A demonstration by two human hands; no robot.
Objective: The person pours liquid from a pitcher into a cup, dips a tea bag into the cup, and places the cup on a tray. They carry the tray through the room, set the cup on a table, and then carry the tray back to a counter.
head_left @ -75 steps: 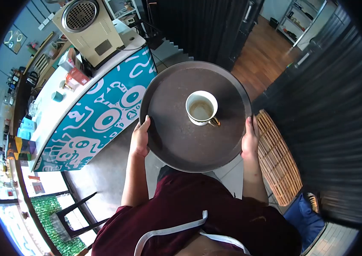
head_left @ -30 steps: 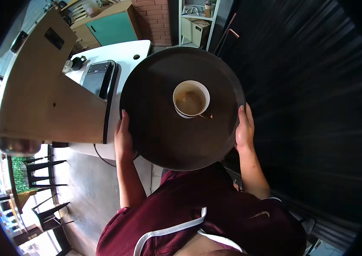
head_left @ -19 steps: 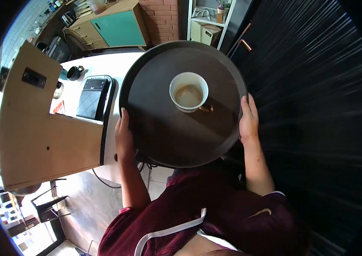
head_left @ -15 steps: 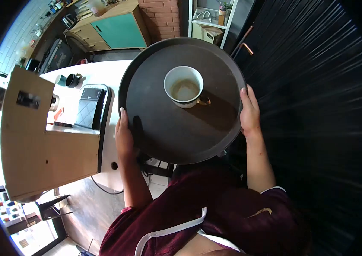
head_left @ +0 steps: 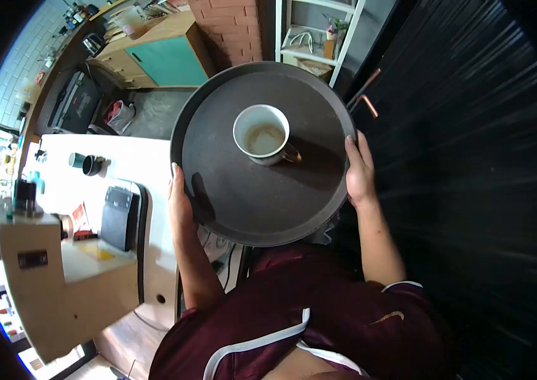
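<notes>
- While the tray (head_left: 256, 209) is carried in the air, the left hand (head_left: 180, 201) grips its left edge and the right hand (head_left: 358, 174) its right edge (fingers on the rim).
- The cup (head_left: 261, 135) stands upright just beyond tray centre, handle toward the right edge.
- Inside the cup: only a brownish film, nearly empty.
- Judged a carry step; the next move needs a level tray.

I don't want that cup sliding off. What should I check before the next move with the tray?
1. Left hand grips the tray by its rim: ok.
2. Right hand grips the opposite rim: ok.
3. Cup upright, near the tray's middle: ok.
4. Tray held level: cannot tell.
5. Gap between tray and copper door handle: cannot tell.
</notes>
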